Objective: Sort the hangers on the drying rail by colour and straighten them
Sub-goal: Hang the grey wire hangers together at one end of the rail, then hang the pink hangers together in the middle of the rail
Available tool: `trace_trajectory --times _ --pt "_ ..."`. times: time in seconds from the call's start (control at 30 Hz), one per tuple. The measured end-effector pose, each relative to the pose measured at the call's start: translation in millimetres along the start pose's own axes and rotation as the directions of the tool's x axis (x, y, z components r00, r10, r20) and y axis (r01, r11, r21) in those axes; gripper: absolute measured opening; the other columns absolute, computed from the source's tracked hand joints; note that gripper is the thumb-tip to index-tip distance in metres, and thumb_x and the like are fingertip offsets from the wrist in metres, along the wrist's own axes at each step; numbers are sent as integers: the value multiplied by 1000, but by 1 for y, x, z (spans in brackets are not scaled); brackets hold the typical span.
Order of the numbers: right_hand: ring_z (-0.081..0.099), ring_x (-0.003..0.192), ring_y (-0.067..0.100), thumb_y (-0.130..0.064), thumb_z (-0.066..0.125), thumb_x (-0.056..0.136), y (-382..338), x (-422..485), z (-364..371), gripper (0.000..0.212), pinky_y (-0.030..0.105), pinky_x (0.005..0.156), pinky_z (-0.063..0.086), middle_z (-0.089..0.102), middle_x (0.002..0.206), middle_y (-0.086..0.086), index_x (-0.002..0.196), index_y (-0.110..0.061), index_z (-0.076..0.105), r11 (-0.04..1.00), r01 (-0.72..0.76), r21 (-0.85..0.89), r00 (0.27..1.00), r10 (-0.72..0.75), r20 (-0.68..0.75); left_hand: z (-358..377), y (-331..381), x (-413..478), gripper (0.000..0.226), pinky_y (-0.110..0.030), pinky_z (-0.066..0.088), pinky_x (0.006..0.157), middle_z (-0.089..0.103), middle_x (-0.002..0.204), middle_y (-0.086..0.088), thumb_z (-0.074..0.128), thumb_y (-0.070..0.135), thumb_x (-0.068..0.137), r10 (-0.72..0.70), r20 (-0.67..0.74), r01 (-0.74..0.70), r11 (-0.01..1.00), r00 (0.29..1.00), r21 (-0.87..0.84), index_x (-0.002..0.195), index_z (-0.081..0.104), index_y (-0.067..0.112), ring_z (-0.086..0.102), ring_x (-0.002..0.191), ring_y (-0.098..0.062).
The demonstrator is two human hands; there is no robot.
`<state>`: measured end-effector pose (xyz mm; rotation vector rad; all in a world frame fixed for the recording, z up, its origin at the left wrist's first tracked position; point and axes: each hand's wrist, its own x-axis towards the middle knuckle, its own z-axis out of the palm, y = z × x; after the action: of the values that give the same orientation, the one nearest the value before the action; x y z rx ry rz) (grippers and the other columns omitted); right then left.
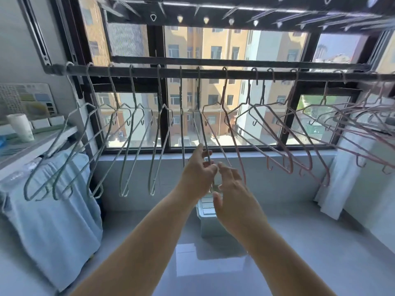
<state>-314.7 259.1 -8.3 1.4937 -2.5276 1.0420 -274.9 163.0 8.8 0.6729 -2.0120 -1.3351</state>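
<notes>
A dark drying rail (213,74) runs across the window. Several pale green-grey hangers (126,150) hang on its left half, several pink hangers (277,146) on its right half. At the middle, one grey hanger (201,124) hangs edge-on. My left hand (197,167) pinches the lower part of this hanger between thumb and fingers. My right hand (232,189) is just right of it, fingers relaxed and spread, holding nothing, close to the nearest pink hanger (232,133).
A second rack with pegs (213,16) hangs overhead. A shelf with a white roll (20,127) and a blue cloth-covered appliance (53,210) stand at left. A small grey bin (210,218) sits on the floor below the hands. White fabric (346,167) hangs at right.
</notes>
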Motion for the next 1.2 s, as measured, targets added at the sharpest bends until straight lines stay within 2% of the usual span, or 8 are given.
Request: trace_trajectory --times 0.07,0.17,0.27,0.4,0.57,0.87,1.1,1.2 --pt "55 112 21 -6 52 87 7 -6 -11 53 31 94 45 43 133 2 136 -16 37 997 71 -2 980 -71 -184 6 -4 -7 69 -28 33 105 31 145 -3 53 8 87 19 -27 -17 997 999 81 143 15 17 35 129 -17" --pt "53 110 20 -9 57 85 22 2 -27 40 33 97 44 53 121 4 124 -13 50 997 66 33 924 -49 -379 17 -2 -26 70 -9 9 108 24 148 -1 57 7 84 281 -219 -207 928 934 310 142 18 14 20 136 -13" --pt "50 112 18 -20 50 92 34 23 -36 38 31 92 42 52 124 2 129 -14 44 974 -67 219 963 120 -241 33 2 -40 60 -17 32 104 44 135 -2 62 7 81 443 -242 -366 880 863 304 135 36 13 44 120 -15" --pt "55 97 19 -17 40 97 39 44 -32 32 28 82 45 57 112 3 129 -11 44 798 -257 546 965 245 95 47 -9 -35 56 -33 46 95 54 124 -3 63 21 82 199 2 -194 955 980 225 132 38 14 54 107 -14" --pt "55 70 11 -3 35 96 29 52 -12 19 19 61 47 54 76 2 96 -9 53 637 -251 729 962 246 117 52 -25 -33 49 -36 51 86 64 106 4 62 9 81 173 -38 -163 969 984 186 125 43 19 62 94 -13" --pt "53 69 12 -1 33 95 14 57 3 23 19 57 43 52 73 -2 89 -15 51 530 -214 820 967 234 100 39 -36 -30 50 2 42 68 68 102 0 55 2 84 237 -170 -201 957 956 208 131 43 17 61 79 -1" --pt "53 72 13 -2 32 96 11 47 -3 24 16 52 48 52 77 1 98 -11 54 515 -237 824 964 229 134 42 -35 -38 52 0 42 69 64 109 2 58 4 83 248 -173 -202 948 953 246 131 42 18 61 77 -4" --pt "58 103 26 -17 37 97 15 43 -16 32 30 77 49 60 110 10 125 -4 47 828 -201 523 979 183 87 44 -32 -49 54 -13 41 77 47 105 4 65 6 77 413 -249 -314 880 876 356 127 44 15 51 84 -10"
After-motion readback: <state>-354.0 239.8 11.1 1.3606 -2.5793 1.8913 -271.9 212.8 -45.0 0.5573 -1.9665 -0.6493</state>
